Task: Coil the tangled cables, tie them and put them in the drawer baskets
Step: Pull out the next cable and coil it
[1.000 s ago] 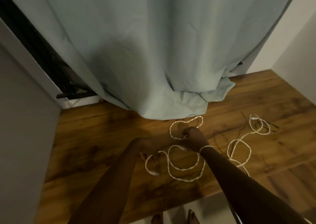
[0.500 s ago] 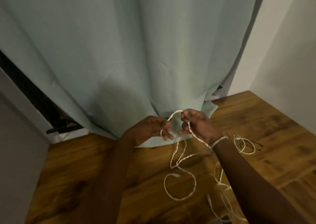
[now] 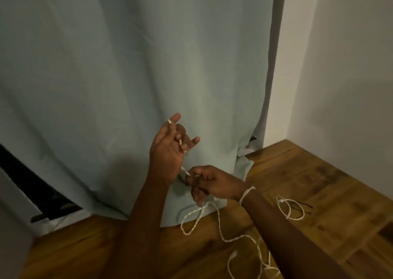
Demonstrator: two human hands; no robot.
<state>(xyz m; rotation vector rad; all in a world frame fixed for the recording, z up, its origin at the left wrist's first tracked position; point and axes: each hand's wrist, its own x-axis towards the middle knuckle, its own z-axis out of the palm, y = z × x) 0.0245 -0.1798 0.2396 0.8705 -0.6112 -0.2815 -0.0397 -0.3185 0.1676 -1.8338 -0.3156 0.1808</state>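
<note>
A white braided cable (image 3: 223, 237) trails in loose loops over the wooden surface (image 3: 319, 193) and rises to both hands. My left hand (image 3: 168, 151) is raised in front of the curtain, palm toward me, with the cable's end running across its fingers. Just below it, my right hand (image 3: 209, 185) pinches the same cable between thumb and fingers. A strand of white cable is wound around my right wrist. Another white loop (image 3: 290, 209) lies further right on the wood, with a thin black cable (image 3: 304, 204) beside it.
A pale blue-grey curtain (image 3: 148, 66) hangs straight ahead, its hem resting on the wood. White walls (image 3: 340, 66) form the right corner. A dark gap (image 3: 32, 185) with a black bar opens at the lower left behind the curtain.
Both hands rose from the wood with the cable. The left hand went higher with the cable end across its fingers, the right dropped below it; the view tilted up toward the curtain.
</note>
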